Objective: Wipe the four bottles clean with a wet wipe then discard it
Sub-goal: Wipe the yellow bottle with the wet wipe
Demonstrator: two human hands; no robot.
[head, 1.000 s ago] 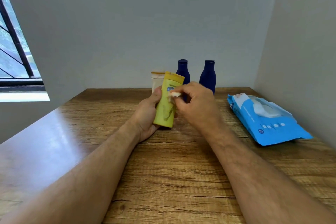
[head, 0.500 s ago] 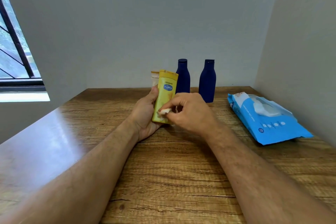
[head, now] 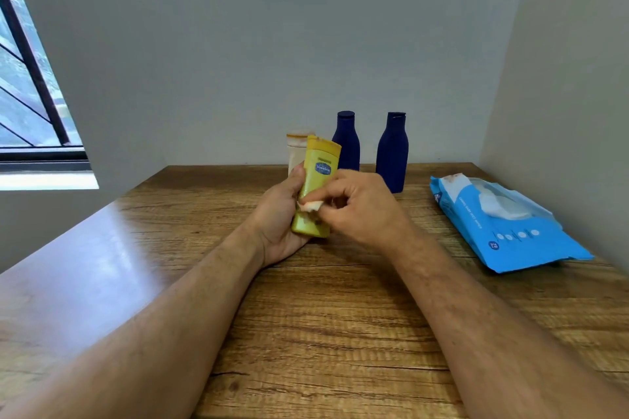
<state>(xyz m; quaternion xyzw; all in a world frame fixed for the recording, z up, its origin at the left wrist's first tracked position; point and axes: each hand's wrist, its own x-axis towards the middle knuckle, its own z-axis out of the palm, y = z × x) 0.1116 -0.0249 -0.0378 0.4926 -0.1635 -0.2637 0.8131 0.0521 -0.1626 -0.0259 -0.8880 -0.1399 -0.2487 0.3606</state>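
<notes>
Wiping yellow Vaseline bottle, mid-table.
Left hand (head: 279, 214) grips yellow Vaseline bottle (head: 318, 187) upright, long axis near-vertical, tilted slightly right; right hand (head: 357, 211) pinches wet wipe (head: 311, 205) against its lower front. Far: cream bottle (head: 296, 150), two navy bottles (head: 346, 143).

Count of things on the table (head: 306, 333)

Four bottles: two dark blue (head: 346, 143) (head: 392, 153), one yellow (head: 318, 177), one cream (head: 296, 150); one wipe (head: 311, 206); one blue wipes pack (head: 503, 224).
</notes>
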